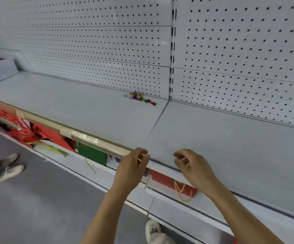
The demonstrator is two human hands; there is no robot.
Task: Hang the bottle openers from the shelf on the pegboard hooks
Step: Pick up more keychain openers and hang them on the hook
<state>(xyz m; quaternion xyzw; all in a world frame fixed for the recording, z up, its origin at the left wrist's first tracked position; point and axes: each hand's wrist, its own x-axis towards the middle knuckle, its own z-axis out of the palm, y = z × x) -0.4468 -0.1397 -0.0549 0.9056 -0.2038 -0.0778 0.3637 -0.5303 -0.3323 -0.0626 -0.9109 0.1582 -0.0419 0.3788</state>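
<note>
A small pile of coloured bottle openers (139,98) lies at the back of the grey shelf (90,110), against the foot of the white pegboard (98,50). No hooks show on the pegboard. Both hands hover at the shelf's front edge, far from the pile. My left hand (134,166) has its fingers curled and pinches a thin metal hook (147,181), whose wire hangs down below the hand. My right hand (192,166) is curled too, with a pale sliver between its fingers; what it is I cannot tell.
A lower shelf holds red and green gift bags (54,138) and a red bag with a yellow cord (176,185). Another person's legs and shoes (8,168) stand at the left. My own white shoe (154,231) is on the grey floor.
</note>
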